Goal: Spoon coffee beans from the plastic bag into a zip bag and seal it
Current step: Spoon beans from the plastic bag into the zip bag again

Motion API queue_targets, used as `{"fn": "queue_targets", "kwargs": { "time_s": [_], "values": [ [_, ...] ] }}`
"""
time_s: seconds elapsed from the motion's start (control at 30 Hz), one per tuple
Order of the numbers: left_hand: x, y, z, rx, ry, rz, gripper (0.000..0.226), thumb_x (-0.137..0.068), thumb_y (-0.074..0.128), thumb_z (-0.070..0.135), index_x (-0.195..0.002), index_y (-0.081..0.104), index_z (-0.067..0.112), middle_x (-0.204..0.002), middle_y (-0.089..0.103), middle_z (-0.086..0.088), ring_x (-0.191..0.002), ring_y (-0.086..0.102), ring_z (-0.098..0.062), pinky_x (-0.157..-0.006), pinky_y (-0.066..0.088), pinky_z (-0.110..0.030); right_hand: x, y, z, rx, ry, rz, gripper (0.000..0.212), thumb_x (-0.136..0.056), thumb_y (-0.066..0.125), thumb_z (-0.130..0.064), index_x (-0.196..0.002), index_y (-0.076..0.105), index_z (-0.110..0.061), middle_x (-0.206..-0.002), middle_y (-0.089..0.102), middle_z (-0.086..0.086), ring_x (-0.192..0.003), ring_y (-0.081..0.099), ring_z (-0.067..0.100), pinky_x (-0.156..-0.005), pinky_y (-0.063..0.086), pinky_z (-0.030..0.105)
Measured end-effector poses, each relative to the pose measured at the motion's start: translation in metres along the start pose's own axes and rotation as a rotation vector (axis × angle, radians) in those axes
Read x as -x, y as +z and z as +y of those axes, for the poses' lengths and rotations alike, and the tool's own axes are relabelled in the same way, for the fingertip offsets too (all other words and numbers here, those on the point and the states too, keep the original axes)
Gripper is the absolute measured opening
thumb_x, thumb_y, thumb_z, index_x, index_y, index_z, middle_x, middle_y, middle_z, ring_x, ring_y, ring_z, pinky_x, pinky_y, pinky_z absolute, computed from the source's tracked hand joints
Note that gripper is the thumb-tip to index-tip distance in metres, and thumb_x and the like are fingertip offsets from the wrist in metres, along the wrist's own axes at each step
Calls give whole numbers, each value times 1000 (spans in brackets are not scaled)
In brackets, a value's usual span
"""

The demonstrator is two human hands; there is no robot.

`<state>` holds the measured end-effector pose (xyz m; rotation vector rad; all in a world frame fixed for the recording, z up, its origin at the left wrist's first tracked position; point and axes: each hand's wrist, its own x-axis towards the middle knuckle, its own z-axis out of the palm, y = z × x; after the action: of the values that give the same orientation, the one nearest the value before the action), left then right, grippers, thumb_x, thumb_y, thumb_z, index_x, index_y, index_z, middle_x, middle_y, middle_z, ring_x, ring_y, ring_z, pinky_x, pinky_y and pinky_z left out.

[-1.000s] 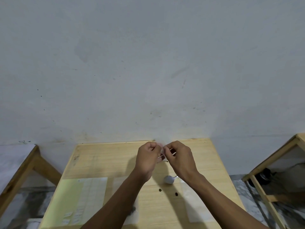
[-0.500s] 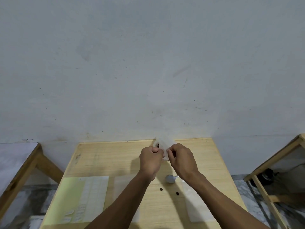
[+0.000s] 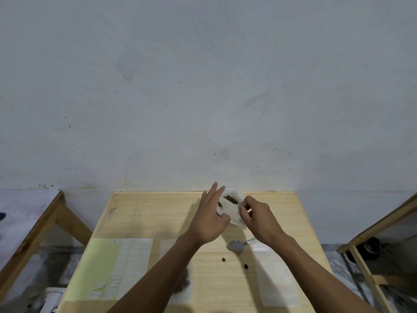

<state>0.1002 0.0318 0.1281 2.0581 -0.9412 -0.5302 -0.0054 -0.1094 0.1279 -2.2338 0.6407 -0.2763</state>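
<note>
Held up over the far middle of the counter [image 3: 140,213]: a small zip bag [image 3: 232,211] with dark coffee beans [image 3: 230,199] already showing inside near its far end. Left hand [image 3: 208,219] against the bag's left side, fingers [image 3: 216,192] straight and stretched forward, thumb tucked under the near edge; right hand [image 3: 257,219] pinching the bag's right edge between curled fingers and thumb. Laid down on the counter just near of the hands: a metal spoon [image 3: 235,245], so spooning judged finished or at least paused. 2 stray beans [image 3: 223,260] on the wood nearby, a small spill. Near the left forearm, the plastic bag [image 3: 184,281] with a dark heap still in it, partly hidden. Flat on the right, another clear bag [image 3: 277,279]; on the left, a yellow-green sheet [image 3: 99,263] with small white labels. Filling apparently done; sealing the likely step in hand. Cannot tell whether the zip strip is pressed shut yet. Left to do: run the closure end to end and set the bag down.
</note>
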Motion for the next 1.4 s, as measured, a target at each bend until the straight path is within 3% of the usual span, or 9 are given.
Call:
{"fn": "queue_targets", "kwargs": {
  "time_s": [0.1, 0.17, 0.23, 0.37, 0.53, 0.67, 0.83, 1.2, 1.4],
  "values": [
    [2, -5, -5, -146, -41, -107, 61, -83, 49, 31, -142, 38, 37, -149, 38, 19, -146, 18, -5, -116, 25, -29, 1, 0, 2, -10, -6, 3, 19, -97, 53, -20, -79, 51, -20, -72, 64, -2, -60, 61, 19, -62, 52, 38],
    [3, -10, 2, -188, -128, -176, 59, -79, 47, 37, -137, 42, 36, -136, 50, 14, -127, 47, -12, -104, 41, -38, 2, 1, 1, 54, -11, 26, 15, -97, 51, -22, -83, 54, -18, -78, 67, -1, -67, 63, 22, -66, 53, 41],
    [1, -13, 8, -171, -180, -251, 53, -82, 49, 35, -135, 43, 31, -131, 53, 11, -113, 54, -14, -98, 45, -39, 3, 3, -2, 194, -33, 82, 15, -98, 48, -24, -89, 55, -15, -83, 68, 1, -71, 62, 27, -68, 51, 42],
    [-4, -22, 16, -182, -170, -290, 51, -86, 49, 38, -135, 42, 30, -135, 50, 12, -114, 53, -15, -97, 44, -35, 1, 0, -8, 245, -36, 147, 15, -99, 46, -23, -92, 57, -15, -85, 67, 1, -75, 61, 28, -68, 50, 41],
    [3, -15, 5, -114, -33, -138, 49, -87, 49, 49, -134, 44, 37, -132, 53, 18, -119, 52, -11, -102, 43, -37, 0, -5, -8, -99, 84, 191, 17, -96, 52, -15, -82, 57, -23, -80, 67, -6, -68, 67, 21, -64, 58, 42],
    [13, 0, -4, -75, 55, -27, 70, -80, 53, 71, -140, 39, 38, -141, 46, 19, -129, 42, -4, -108, 37, -32, 1, -3, -1, -329, 211, 231, 15, -90, 56, -16, -78, 63, -20, -82, 70, 1, -75, 70, 26, -63, 61, 47],
    [21, 15, -11, -271, 112, 54, 97, -67, 73, 55, -149, 25, 33, -145, 37, 15, -133, 34, -9, -106, 34, -29, 0, 1, -5, -538, 342, 209, 14, -93, 54, -4, -82, 64, -3, -92, 67, 20, -74, 67, 33, -58, 62, 44],
    [47, 23, -40, -283, 90, 135, 97, -68, 49, 70, -150, 21, 27, -144, 36, 12, -133, 32, -11, -109, 27, -27, 12, 28, -13, -624, 454, 152, 8, -93, 53, 2, -91, 60, 6, -108, 62, 31, -51, 66, 33, -54, 57, 35],
    [49, 4, -69, -305, 82, 25, 78, -79, 62, 56, -144, 32, 26, -133, 45, 8, -121, 42, -14, -99, 32, -27, 22, 37, -15, -611, 503, 140, 10, -93, 58, 2, -87, 65, 7, -94, 66, 21, -62, 67, 31, -58, 61, 44]
  ]
}}
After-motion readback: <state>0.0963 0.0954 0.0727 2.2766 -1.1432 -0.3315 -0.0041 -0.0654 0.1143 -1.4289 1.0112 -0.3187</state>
